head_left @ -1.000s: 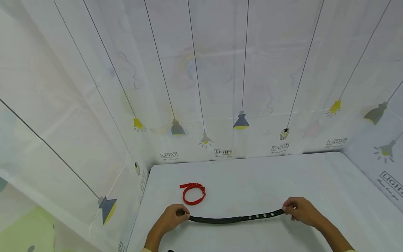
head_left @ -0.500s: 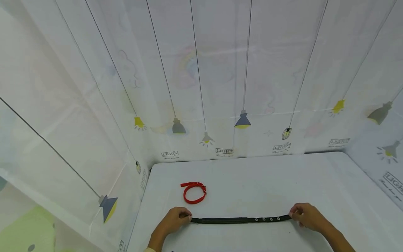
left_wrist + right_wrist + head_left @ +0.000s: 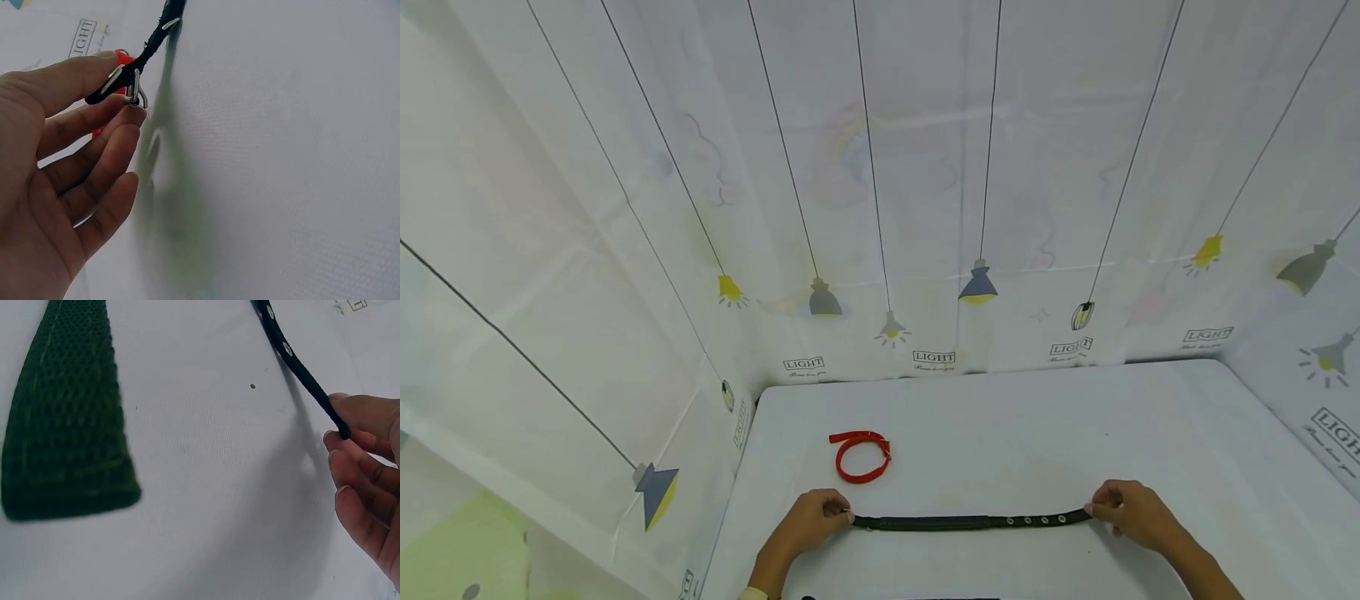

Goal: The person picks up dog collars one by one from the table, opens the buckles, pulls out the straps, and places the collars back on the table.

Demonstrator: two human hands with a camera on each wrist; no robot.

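Note:
A dark green collar (image 3: 936, 523) with metal eyelets is stretched sideways between my two hands, low over the white table. My left hand (image 3: 811, 523) pinches its buckle end; in the left wrist view the metal buckle (image 3: 134, 87) hangs by the fingertips, with thumb on top of the strap. At the other end, my right hand (image 3: 1135, 512) pinches the plain tip between thumb and fingers. Eyelets (image 3: 287, 349) show along that part in the right wrist view. Behind the left hand, a red collar (image 3: 862, 479) lies curled in a loop on the table.
The white table (image 3: 1000, 442) meets a printed wall cloth (image 3: 1037, 208) at the back and sides. A wide green webbing strap end (image 3: 69, 437) looms close to the right wrist camera. Dark edges of something (image 3: 808, 597) show at the bottom of the head view.
The green collar sagged one second ago; it has since been drawn straighter as my right hand moved right. Over the last half second the hands have barely moved. The red collar stays put.

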